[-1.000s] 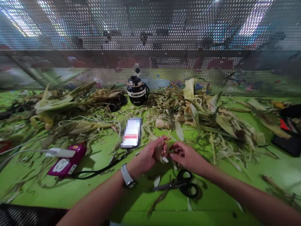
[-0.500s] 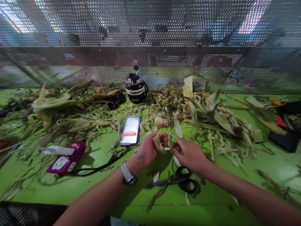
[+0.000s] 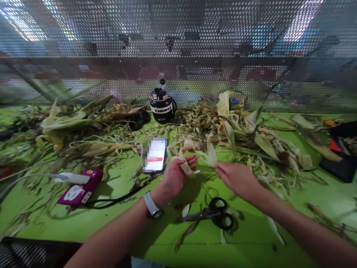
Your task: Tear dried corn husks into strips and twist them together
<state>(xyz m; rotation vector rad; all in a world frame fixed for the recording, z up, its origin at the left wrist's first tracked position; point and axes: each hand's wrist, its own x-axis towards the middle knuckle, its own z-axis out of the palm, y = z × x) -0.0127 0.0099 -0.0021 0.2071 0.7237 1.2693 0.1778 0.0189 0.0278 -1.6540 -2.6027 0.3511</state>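
Centrally, a pale husk strip [image 3: 184, 165] curls above the green table [image 3: 111, 223], pinched in the left hand [image 3: 174, 178], whose palm is turned up and wrist bent. Just beside it, the right hand [image 3: 237, 178] lies palm down, its fingertips at 1 husk leaf [image 3: 211, 154]; whether they grip it is unclear. Scissors [image 3: 216, 216] lie below the hands.

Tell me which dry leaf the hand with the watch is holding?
The pale curled husk strip pinched in the left hand; the other husks lie loose on the green table.

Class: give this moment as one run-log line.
left hand: grips husk strip | right hand: at husk pile, grip unclear | scissors: on table, untouched | phone: beside left hand
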